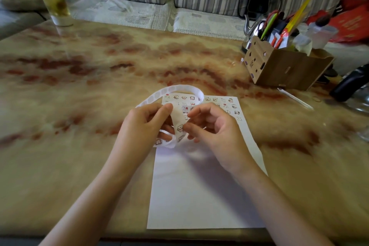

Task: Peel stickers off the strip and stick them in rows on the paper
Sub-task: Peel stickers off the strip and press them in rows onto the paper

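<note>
A white sheet of paper point(201, 191) lies on the marbled table, with rows of small cartoon stickers point(217, 100) across its top part. A long white sticker strip point(169, 91) loops up over the paper's top left corner and runs down between my hands. My left hand point(143, 126) holds the strip, thumb and fingers curled round it. My right hand point(211, 128) is at the strip's right edge, its thumb and forefinger pinching at a cartoon sticker point(180, 127) on the strip. Both hands hover above the paper's upper half.
A wooden organiser box point(279, 68) full of pens and scissors stands at the right rear, a metal kettle point(252, 30) behind it. A tall glass with yellow drink point(55, 4) stands far left. A dark object point(349, 82) lies at the right edge. A striped sofa is beyond the table.
</note>
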A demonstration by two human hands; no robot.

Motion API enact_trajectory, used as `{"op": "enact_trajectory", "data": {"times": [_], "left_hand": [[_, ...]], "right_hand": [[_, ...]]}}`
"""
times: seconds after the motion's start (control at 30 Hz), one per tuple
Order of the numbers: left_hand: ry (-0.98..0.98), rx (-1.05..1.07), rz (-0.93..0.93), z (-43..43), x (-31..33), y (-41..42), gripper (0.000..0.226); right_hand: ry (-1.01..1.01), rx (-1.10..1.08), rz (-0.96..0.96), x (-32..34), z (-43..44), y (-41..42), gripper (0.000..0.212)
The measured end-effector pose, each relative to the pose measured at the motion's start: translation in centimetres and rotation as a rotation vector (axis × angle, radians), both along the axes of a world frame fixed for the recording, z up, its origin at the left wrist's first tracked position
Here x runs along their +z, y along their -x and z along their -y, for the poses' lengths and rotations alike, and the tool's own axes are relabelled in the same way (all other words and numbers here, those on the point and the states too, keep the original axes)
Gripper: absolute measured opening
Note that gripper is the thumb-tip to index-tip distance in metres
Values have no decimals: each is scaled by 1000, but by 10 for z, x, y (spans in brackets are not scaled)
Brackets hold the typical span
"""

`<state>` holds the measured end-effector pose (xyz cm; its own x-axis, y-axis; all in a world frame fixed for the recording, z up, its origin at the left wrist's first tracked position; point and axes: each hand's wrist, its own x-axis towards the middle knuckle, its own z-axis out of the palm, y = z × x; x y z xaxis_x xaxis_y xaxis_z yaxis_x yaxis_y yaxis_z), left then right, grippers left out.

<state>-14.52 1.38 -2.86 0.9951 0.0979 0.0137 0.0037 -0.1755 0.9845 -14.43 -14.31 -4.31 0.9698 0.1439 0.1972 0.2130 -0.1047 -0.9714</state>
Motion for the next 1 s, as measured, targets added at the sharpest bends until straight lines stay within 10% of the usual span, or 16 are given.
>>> {"op": "enact_trajectory", "data": {"times": [1.0], "left_hand": [[-51, -118, -21, 1, -3, 2, 18]], "right_hand": [[253, -37, 122, 0, 3, 1, 6]]}}
